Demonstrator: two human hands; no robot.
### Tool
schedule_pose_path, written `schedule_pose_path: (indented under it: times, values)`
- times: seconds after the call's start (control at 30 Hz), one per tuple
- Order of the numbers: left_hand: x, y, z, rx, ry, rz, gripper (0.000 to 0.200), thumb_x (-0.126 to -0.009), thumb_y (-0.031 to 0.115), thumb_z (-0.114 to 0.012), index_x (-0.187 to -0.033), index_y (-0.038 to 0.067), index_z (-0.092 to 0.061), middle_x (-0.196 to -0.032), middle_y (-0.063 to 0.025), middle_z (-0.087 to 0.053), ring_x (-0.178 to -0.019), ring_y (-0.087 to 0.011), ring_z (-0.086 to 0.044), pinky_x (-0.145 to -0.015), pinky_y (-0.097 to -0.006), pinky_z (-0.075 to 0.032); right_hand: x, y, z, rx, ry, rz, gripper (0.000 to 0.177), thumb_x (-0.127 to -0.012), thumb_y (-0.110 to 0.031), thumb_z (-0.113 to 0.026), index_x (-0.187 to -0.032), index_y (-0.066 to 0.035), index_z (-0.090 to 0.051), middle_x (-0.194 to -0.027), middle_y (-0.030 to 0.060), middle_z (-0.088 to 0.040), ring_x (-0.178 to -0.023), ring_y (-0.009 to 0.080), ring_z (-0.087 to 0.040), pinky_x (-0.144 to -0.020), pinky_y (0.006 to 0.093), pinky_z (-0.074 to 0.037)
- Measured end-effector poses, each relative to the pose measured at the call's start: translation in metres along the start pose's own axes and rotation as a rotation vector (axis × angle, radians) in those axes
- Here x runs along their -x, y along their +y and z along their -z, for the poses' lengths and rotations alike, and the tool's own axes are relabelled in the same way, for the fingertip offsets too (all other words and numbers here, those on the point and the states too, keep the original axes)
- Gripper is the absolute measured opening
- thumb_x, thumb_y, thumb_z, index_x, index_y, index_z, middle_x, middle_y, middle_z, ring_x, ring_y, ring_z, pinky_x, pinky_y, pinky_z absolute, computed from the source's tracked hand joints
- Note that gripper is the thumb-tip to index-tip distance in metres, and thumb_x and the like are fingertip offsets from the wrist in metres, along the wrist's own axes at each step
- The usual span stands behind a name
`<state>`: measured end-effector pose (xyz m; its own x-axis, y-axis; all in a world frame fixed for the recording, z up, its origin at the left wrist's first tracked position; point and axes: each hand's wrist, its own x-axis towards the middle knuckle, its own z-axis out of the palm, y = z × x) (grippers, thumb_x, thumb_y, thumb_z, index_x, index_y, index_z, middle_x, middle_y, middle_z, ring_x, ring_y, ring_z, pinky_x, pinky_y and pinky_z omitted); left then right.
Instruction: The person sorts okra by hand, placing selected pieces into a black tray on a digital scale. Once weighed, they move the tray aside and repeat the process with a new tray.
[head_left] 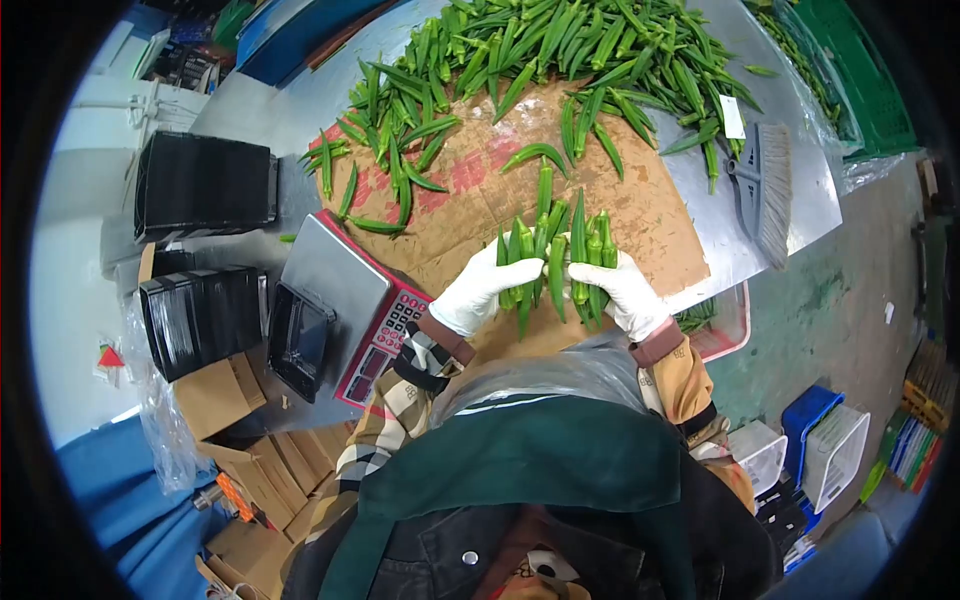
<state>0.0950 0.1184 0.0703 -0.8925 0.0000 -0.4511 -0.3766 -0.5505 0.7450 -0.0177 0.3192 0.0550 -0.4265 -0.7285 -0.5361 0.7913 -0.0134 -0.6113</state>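
My left hand (488, 287), in a white glove, is closed around several green okra pods (517, 248). Opposite it, my right hand (630, 296), gloved too, grips more okra pods (603, 248) standing side by side. The two bunches nearly meet in front of my apron, over a worn cardboard sheet (655, 225). A few pods between the hands point up and down, one hanging at the middle. Beyond them a large heap of okra (560, 45) covers the far part of the table, with loose pods (375, 227) spread along its near edge.
Left of the cardboard is a scale (330, 255) with a red keypad, a black tray (300, 340) on it. Stacked black trays (205, 180) stand farther left. A grey brush (768, 195) lies at the table's right edge, near a white tag (733, 117). Cardboard boxes (225, 395) sit lower left.
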Motion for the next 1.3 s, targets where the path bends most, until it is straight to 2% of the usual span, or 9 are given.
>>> schedule_pose_path:
  times: [0.2, 0.33, 0.37, 0.6, 0.77, 1.0, 1.13, 1.27, 1.3]
  values:
    - [0.003, -0.022, 0.0, 0.397, -0.076, 0.014, 0.053, -0.099, 0.024, -0.065, -0.143, 0.003, -0.046, -0.129, -0.0065, -0.06, -0.115, -0.018, -0.059, -0.096, -0.035, -0.051, 0.016, -0.013, -0.045, 0.071, 0.008, 0.111, 0.043, -0.086, -0.006, -0.076, -0.126, 0.002, -0.063, -0.109, 0.0084, -0.07, -0.091, 0.0146, -0.066, -0.079, 0.0291, -0.057]
    - [0.001, -0.033, 0.004, 0.812, -0.234, 0.009, 0.066, -0.099, 0.053, -0.057, -0.142, 0.004, -0.046, -0.129, -0.0106, -0.059, -0.112, -0.0237, -0.062, -0.094, -0.0414, -0.053, 0.025, -0.018, -0.054, -0.15, 0.017, 0.033, 0.036, -0.091, -0.004, -0.069, -0.125, 0.004, -0.063, -0.115, 0.0122, -0.07, -0.097, 0.0197, -0.069, -0.083, 0.0341, -0.06]
    - [0.0, -0.036, 0.009, 0.747, -0.078, 0.063, 0.077, -0.094, 0.064, -0.054, -0.142, 0.005, -0.046, -0.132, -0.0135, -0.059, -0.116, -0.0292, -0.061, -0.098, -0.0499, -0.052, 0.024, -0.012, -0.046, -0.147, 0.013, 0.041, 0.036, -0.092, -0.005, -0.068, -0.126, 0.005, -0.061, -0.118, 0.0127, -0.069, -0.101, 0.0218, -0.069, -0.084, 0.0367, -0.061]
    - [0.023, -0.013, 0.013, 0.946, -0.118, 0.122, 0.085, -0.092, 0.074, -0.047, -0.144, 0.007, -0.045, -0.138, -0.0151, -0.057, -0.124, -0.0326, -0.058, -0.104, -0.0557, -0.047, 0.005, 0.019, -0.031, 0.107, 0.109, 0.05, 0.038, -0.093, -0.007, -0.068, -0.129, -0.001, -0.06, -0.119, 0.0092, -0.069, -0.101, 0.0169, -0.066, -0.088, 0.0343, -0.055]
    - [0.061, 0.012, 0.015, 0.676, -0.023, -0.045, 0.078, -0.099, 0.07, -0.035, -0.143, 0.008, -0.047, -0.136, -0.0096, -0.059, -0.122, -0.0239, -0.059, -0.106, -0.0423, -0.046, -0.018, 0.036, -0.061, -0.339, -0.127, -0.099, 0.031, -0.102, -0.01, -0.056, -0.132, -0.003, -0.055, -0.123, 0.0081, -0.065, -0.107, 0.0214, -0.066, -0.094, 0.0402, -0.056]
    - [0.143, 0.053, 0.068, 0.52, 0.229, -0.244, 0.064, -0.106, 0.057, -0.034, -0.144, 0.007, -0.047, -0.138, -0.0085, -0.057, -0.126, -0.0227, -0.054, -0.11, -0.0399, -0.039, -0.051, 0.059, -0.178, -0.32, -0.35, -0.251, 0.036, -0.106, -0.022, -0.051, -0.135, -0.002, -0.053, -0.132, 0.0129, -0.061, -0.118, 0.0236, -0.062, -0.105, 0.0407, -0.049]
    - [0.213, 0.09, 0.122, 0.743, 0.101, -0.336, 0.043, -0.108, 0.041, -0.043, -0.129, 0.007, -0.058, -0.123, -0.0048, -0.063, -0.114, -0.0162, -0.058, -0.102, -0.0322, -0.046, -0.068, 0.089, -0.273, -0.246, -0.464, -0.202, 0.036, -0.107, -0.027, -0.048, -0.137, -0.008, -0.052, -0.134, 0.0074, -0.06, -0.118, 0.0197, -0.06, -0.105, 0.038, -0.048]
    - [0.263, 0.12, 0.158, 0.129, 0.53, -0.211, 0.07, -0.104, 0.063, -0.03, -0.137, 0.007, -0.055, -0.13, -0.0063, -0.064, -0.114, -0.0172, -0.062, -0.101, -0.0348, -0.047, -0.085, 0.128, -0.343, -0.267, -0.54, -0.337, 0.05, -0.099, -0.032, -0.065, -0.14, -0.011, -0.046, -0.133, 0.0068, -0.059, -0.117, 0.0186, -0.059, -0.095, 0.0377, -0.051]
    - [0.272, 0.122, 0.17, 0.07, 0.55, -0.18, 0.074, -0.103, 0.066, -0.029, -0.141, 0.006, -0.051, -0.135, -0.0084, -0.061, -0.12, -0.0192, -0.058, -0.105, -0.0374, -0.044, -0.086, 0.133, -0.354, -0.24, -0.59, -0.361, 0.065, -0.096, -0.04, -0.068, -0.146, -0.013, -0.036, -0.145, 0.008, -0.049, -0.13, 0.0225, -0.05, -0.105, 0.0459, -0.044]
